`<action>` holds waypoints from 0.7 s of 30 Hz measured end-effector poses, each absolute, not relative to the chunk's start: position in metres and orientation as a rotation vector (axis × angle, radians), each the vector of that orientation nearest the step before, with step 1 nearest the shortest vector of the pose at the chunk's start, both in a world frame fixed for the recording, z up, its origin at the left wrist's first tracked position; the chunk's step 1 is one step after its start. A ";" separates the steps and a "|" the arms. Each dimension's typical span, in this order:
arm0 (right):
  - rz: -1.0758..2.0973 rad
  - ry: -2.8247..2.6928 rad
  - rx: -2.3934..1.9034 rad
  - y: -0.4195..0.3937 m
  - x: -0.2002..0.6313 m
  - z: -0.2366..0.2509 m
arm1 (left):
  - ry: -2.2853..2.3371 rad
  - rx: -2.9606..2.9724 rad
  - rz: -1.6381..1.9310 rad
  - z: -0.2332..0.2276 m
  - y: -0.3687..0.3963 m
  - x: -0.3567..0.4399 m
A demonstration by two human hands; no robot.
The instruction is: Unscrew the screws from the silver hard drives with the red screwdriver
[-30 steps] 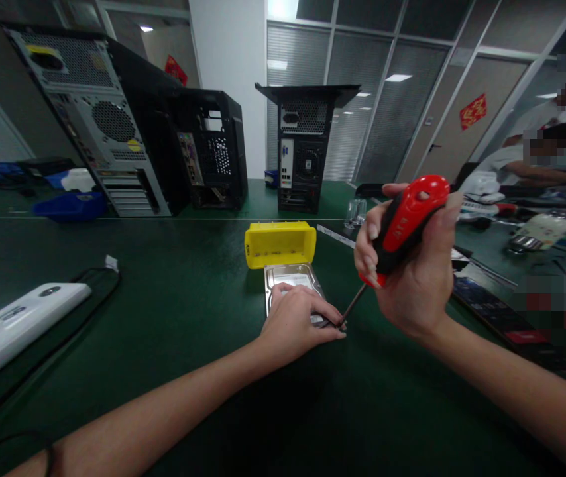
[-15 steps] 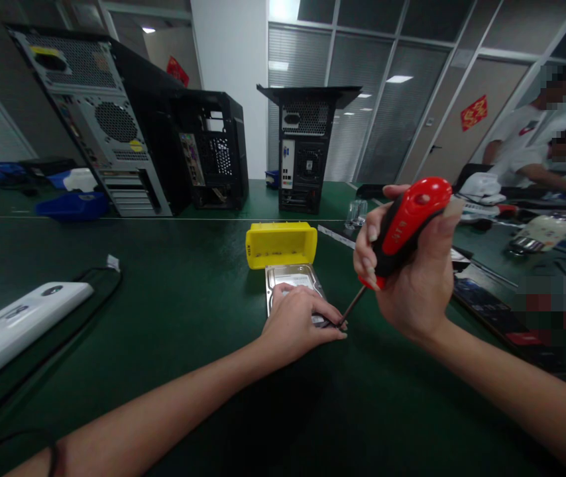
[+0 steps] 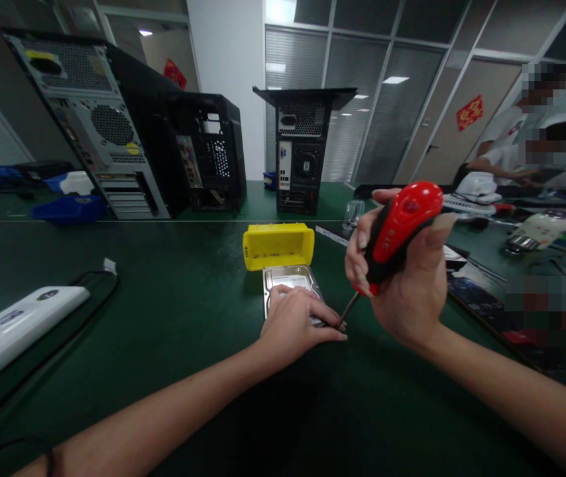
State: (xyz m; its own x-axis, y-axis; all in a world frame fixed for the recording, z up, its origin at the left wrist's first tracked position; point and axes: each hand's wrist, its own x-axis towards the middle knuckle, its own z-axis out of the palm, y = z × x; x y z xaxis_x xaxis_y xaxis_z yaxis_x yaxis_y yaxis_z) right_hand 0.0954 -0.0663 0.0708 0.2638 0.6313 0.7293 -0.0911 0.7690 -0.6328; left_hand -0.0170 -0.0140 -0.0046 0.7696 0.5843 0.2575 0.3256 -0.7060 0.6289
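Observation:
A silver hard drive [image 3: 289, 278] lies flat on the green table [image 3: 173, 311], just in front of a yellow plastic bin [image 3: 278, 245]. My left hand [image 3: 295, 324] presses down on the drive's near end and covers much of it. My right hand [image 3: 409, 285] grips a screwdriver with a red and black handle [image 3: 399, 225], tilted, its dark shaft running down left. The tip [image 3: 339, 324] meets the drive's near right corner beside my left fingertips.
Three open computer cases [image 3: 99, 126] [image 3: 213, 149] [image 3: 305, 142] stand at the back. A white device [image 3: 9, 331] with a black cable lies at the left. Blue trays [image 3: 69, 207] sit far left. Tools and parts clutter the right, where other people sit.
The screwdriver handle has shifted slightly left and lower with small turning of my right hand. My left hand stays on the drive.

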 end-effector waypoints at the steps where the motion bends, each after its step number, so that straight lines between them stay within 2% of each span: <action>1: 0.520 -1.213 -0.521 -0.066 0.095 0.070 | 0.678 2.396 0.602 -0.005 -0.014 -0.017; 21: 0.530 -1.294 -0.516 -0.069 0.096 0.071 | 0.656 2.417 0.597 -0.004 -0.014 -0.018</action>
